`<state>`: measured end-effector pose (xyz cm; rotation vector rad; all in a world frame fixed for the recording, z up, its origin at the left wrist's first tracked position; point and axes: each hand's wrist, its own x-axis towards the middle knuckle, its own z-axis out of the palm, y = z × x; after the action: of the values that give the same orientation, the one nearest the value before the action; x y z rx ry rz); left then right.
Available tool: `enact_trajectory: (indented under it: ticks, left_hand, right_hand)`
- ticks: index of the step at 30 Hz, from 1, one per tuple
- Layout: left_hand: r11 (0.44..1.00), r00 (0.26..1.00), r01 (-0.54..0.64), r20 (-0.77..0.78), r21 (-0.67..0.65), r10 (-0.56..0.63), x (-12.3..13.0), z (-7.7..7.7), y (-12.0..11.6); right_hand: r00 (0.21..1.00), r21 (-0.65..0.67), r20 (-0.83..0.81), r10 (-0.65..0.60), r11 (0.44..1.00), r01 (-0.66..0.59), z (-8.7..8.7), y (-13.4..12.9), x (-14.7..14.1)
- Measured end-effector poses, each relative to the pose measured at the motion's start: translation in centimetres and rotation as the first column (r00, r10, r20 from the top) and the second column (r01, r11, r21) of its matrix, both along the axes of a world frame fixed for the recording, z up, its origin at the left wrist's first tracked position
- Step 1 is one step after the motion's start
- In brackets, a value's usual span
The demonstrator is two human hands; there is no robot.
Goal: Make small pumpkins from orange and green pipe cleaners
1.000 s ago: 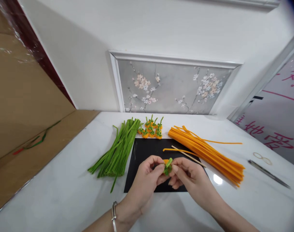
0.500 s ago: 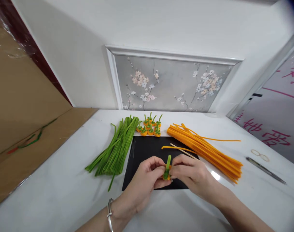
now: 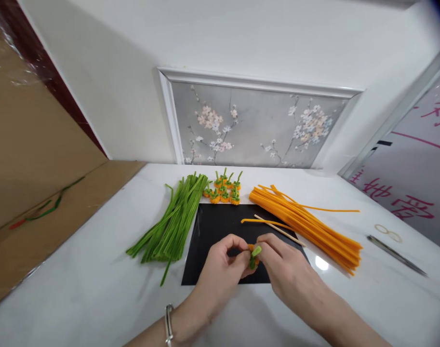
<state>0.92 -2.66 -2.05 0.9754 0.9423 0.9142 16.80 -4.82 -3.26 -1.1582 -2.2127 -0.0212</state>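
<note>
Over the front of a black mat [image 3: 220, 224], my left hand [image 3: 223, 267] pinches the left side of a small orange and green fuzzy piece [image 3: 254, 260]. My right hand [image 3: 283, 265] has its fingers closed on the right side of that piece, by its green stem, which tilts toward the right. Fingers cover much of the orange part. Behind the mat stands a cluster of several similar orange and green pieces [image 3: 224, 193]. A thin wooden stick [image 3: 277, 229] and one loose orange stem [image 3: 258, 220] lie across the mat's right part.
Green fuzzy stems [image 3: 176, 221] lie bundled at the left, and a bundle of orange stems [image 3: 306, 224] at the right. Farther right are tweezers [image 3: 396, 255] and pale rubber bands [image 3: 388, 233]. Cardboard [image 3: 60, 202] borders the left edge; a framed floral panel [image 3: 259, 125] stands behind.
The green stem has tipped from upright toward the right. My right hand has turned and its fingers have moved over the piece, uncovering more of the wooden stick.
</note>
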Motion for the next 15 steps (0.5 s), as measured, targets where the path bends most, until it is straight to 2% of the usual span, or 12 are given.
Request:
enact_trajectory:
  ticks: [3,6,8,12,13,15]
  left_hand:
    - [0.999,1.000,-0.027,-0.008,0.020,0.027,0.1,0.0,-0.1]
    - [0.996,0.999,-0.050,0.000,0.076,0.050,-0.1,0.0,-0.1]
    - [0.986,0.999,-0.050,-0.001,0.162,0.051,-0.4,0.0,-0.2]
    - [0.904,0.987,-0.028,-0.134,0.427,0.093,-1.0,-0.1,-0.5]
    - [0.878,0.979,-0.018,-0.171,0.479,0.114,-1.1,-0.1,-0.6]
    - [0.837,0.967,-0.004,-0.212,0.548,0.143,-1.2,-0.1,-0.7]
  right_hand:
    - [0.999,0.040,0.018,-0.048,0.998,0.048,-0.2,-0.3,-0.3]
    - [0.987,-0.068,-0.159,0.003,0.998,-0.014,0.3,-0.2,0.0]
    - [0.949,-0.159,-0.314,-0.032,0.987,-0.019,1.0,0.0,0.3]
    - [0.866,-0.379,-0.468,-0.177,0.925,-0.016,1.9,0.0,0.8]
    - [0.862,-0.402,-0.473,-0.182,0.915,-0.027,2.0,-0.1,0.8]
    - [0.875,-0.352,-0.458,-0.154,0.936,-0.019,2.0,-0.3,0.6]
